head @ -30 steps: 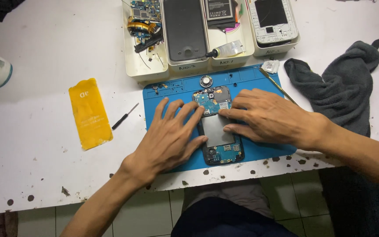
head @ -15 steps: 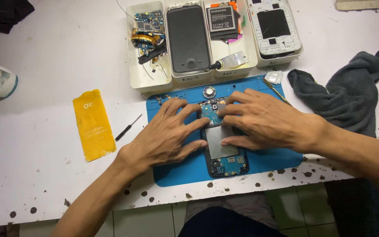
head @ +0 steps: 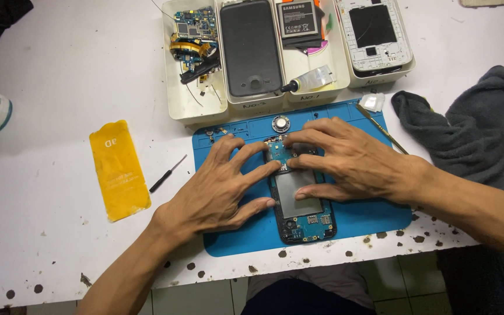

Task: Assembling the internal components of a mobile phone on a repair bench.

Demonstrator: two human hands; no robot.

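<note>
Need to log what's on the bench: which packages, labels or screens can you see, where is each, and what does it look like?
Yellow packet: flat, rounded, left of the blue mat.
Battery: dark rectangle with a label, in a white tray at the top.
Dark phone panel: black, rounded, in the tray left of the battery.
White phone frame: top right tray.

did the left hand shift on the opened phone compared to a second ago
No. The left hand lies in the same place on the blue mat, fingers spread to the opened phone, as before; only the head camera's framing has drifted.
</note>
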